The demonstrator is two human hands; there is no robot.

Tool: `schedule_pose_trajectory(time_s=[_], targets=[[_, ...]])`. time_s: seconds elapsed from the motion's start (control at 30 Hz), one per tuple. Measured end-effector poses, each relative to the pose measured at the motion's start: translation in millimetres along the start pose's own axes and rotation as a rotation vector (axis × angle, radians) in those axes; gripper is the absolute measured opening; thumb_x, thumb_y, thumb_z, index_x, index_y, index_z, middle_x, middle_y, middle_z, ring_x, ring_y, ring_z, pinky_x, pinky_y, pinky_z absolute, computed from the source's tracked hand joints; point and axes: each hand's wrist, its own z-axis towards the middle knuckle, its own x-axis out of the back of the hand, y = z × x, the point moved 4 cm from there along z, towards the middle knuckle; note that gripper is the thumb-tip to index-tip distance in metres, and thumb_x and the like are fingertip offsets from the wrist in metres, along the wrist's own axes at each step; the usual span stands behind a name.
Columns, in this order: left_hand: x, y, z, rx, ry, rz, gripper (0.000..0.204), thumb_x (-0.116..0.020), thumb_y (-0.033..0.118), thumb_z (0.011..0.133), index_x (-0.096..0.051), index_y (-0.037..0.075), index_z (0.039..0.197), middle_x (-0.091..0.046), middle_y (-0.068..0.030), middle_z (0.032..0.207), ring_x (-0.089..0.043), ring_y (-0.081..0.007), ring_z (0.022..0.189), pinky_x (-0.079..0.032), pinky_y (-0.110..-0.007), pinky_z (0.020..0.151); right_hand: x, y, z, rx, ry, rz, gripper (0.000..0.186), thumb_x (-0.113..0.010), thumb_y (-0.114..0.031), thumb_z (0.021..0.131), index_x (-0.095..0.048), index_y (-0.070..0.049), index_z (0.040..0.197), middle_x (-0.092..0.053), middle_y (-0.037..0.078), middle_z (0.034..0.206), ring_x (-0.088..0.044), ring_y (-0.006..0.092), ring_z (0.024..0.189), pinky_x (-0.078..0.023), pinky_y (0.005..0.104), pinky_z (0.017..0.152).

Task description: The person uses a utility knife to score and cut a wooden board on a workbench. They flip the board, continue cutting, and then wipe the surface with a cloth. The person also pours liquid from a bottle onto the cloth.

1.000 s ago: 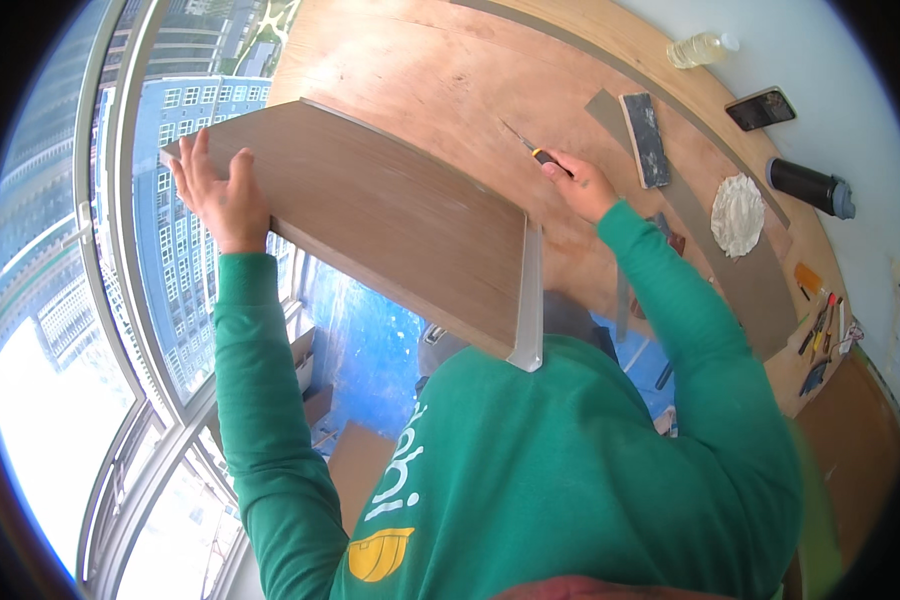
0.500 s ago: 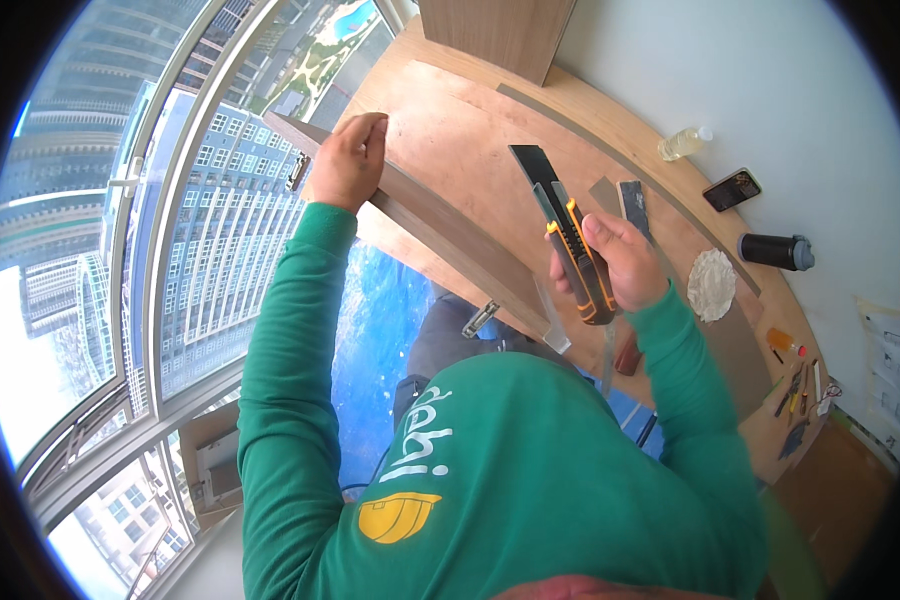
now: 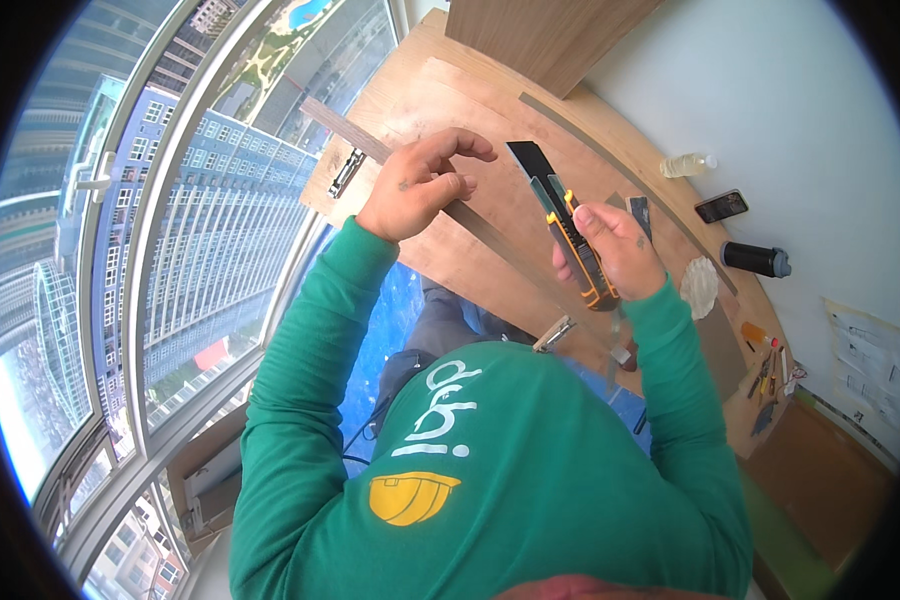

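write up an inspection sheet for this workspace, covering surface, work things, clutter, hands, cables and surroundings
Surface: wooden worktop, partly covered by loose things
Work things: wooden board, seen nearly edge-on, with metal hinge at its far end; utility knife, blade exposed
Clutter: clear bottle, phone, black flask, crumpled white item, small hand tools
Hands: left hand open at the board, contact unclear; right hand closed around the knife
Cables: none clearly identifiable
Surroundings: tall window left, white wall right, blue floor sheeting below
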Motion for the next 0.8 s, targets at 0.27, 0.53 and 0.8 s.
schedule_pose_trajectory(time_s=[0.27, 0.53, 0.8], targets=[[8.6, -7.3, -7.0, 0.019, -0.033, -0.139, 0.027, -0.071, 0.022, 0.099, -0.065, 0.001, 0.116, -0.068, -0.0011, 0.095, -0.062, -0.0079, 0.083, -0.052, -0.025, 0.074, -22.6, 3.9, 9.2, -0.076, -0.006, -0.025, 0.041, -0.049, -0.04, 0.111, -0.063, -0.001, 0.112, -0.069, 0.008, 0.082, -0.067, 0.0133, 0.07, -0.056, 0.0269, 0.065], [5.2, -6.0, -5.5, -0.015, 0.081, -0.18, 0.023, -0.073, 0.024, 0.098, -0.069, 0.002, 0.101, -0.067, -0.0003, 0.082, -0.064, -0.0078, 0.072, -0.051, -0.025, 0.062, -25.7, 6.4, 11.9, -0.103, 0.012, -0.015, 0.043, -0.048, -0.04, 0.111, -0.064, 0.0, 0.118, -0.07, 0.008, 0.083, -0.067, 0.0135, 0.071, -0.055, 0.0265, 0.064], [8.2, -3.2, -5.4, 0.013, 0.059, -0.272, 0.019, -0.069, 0.02, 0.1, -0.068, 0.001, 0.099, -0.066, -0.0018, 0.086, -0.065, -0.0104, 0.075, -0.055, -0.027, 0.067, -28.0, 1.2, 10.3, -0.093, 0.001, -0.063, 0.042, -0.049, -0.039, 0.111, -0.064, 0.0, 0.115, -0.07, 0.008, 0.084, -0.066, 0.0133, 0.073, -0.055, 0.0271, 0.066]])
